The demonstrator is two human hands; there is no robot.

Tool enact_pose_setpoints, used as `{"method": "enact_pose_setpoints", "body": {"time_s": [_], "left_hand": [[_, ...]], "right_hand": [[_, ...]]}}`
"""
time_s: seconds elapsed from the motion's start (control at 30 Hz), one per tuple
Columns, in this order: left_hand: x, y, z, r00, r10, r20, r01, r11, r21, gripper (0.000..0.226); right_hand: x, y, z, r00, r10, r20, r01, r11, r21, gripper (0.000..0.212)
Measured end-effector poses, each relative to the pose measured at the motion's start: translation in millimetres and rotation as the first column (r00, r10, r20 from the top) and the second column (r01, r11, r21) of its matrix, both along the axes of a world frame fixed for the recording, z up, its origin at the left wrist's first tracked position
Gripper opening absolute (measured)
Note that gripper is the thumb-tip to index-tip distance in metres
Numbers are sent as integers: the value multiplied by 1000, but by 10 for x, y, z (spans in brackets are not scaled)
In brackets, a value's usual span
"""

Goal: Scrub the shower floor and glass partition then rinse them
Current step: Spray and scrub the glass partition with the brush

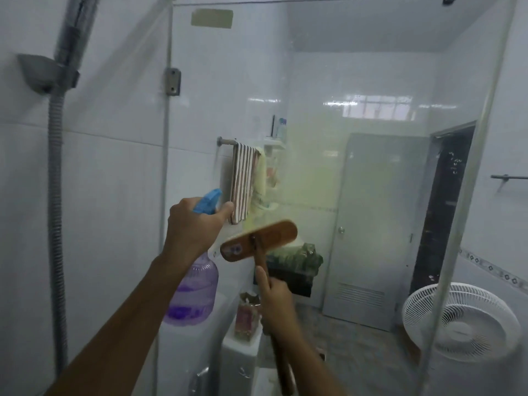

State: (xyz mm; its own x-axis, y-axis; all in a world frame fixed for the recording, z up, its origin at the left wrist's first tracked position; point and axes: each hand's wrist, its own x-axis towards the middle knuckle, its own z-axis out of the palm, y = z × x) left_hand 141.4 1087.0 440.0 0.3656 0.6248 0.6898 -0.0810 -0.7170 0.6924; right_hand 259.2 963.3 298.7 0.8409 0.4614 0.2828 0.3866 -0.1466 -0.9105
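Glass partition point(371, 167) stands right in front of you, clear and smooth, with a cloudy yellow-green smear near its middle. Your left hand point(191, 227) is closed around a spray bottle point(194, 295); it has a blue plastic top and a round, see-through purple belly with purple liquid low inside. Your right hand point(275, 295) is wrapped around the long brown handle of a scrub brush point(258, 244), thumb lying along the stick. The brush head is a flat, shiny brown bar with round ends, held up close to the glass and tilted. Through the glass you can see a striped towel point(243, 181) on a metal bar, a grey door point(374, 230) and a white round fan point(460, 321) with a wire cage. On your left a bumpy grey shower hose point(55, 195) hangs down the smooth white tile wall point(114, 167). Things look a bit blurry.
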Motion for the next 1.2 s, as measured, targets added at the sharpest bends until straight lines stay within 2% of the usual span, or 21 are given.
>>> {"method": "enact_pose_setpoints", "body": {"time_s": [0.1,0.2,0.3,0.43,0.57,0.67,0.77,0.83,0.9,1.0,1.1,1.2], "left_hand": [[-22,34,-49,1000,-8,-30,8,1000,9,43],[-29,-4,-123,997,-31,-65,33,999,34,39],[-26,-8,-168,992,-99,-75,99,995,-4,29],[-11,11,-193,973,-230,-34,230,973,-27,25],[57,18,-179,988,-151,-5,151,988,-8,28],[32,100,-113,989,-150,-13,150,989,1,29],[9,183,-75,968,-196,-156,192,981,-38,37],[34,193,-98,953,-230,-195,214,972,-100,40],[47,186,-120,958,-229,-170,207,969,-138,40],[20,198,-114,967,-216,-133,208,975,-75,39],[-6,178,-107,965,-236,-114,231,971,-58,31],[-35,122,-114,972,-219,-85,213,974,-76,30]], "right_hand": [[-166,9,-164,980,86,-180,-61,989,137,58],[-192,-29,80,965,169,-200,-122,967,225,52],[-182,-51,520,963,197,-183,-140,948,285,44],[-89,-131,1447,985,153,-75,-113,917,382,47],[21,-285,2296,1000,20,2,-18,876,481,49],[126,-315,2403,998,-45,49,17,884,466,50],[140,-282,2419,998,-10,62,-20,890,456,49],[106,-280,2508,998,31,54,-53,885,462,48],[81,-282,2602,996,53,75,-80,900,428,46],[48,-267,2696,989,17,145,-71,924,375,44],[28,-211,2734,987,-14,163,-52,916,397,43],[51,-94,2492,978,-62,201,-22,921,388,46]]}}
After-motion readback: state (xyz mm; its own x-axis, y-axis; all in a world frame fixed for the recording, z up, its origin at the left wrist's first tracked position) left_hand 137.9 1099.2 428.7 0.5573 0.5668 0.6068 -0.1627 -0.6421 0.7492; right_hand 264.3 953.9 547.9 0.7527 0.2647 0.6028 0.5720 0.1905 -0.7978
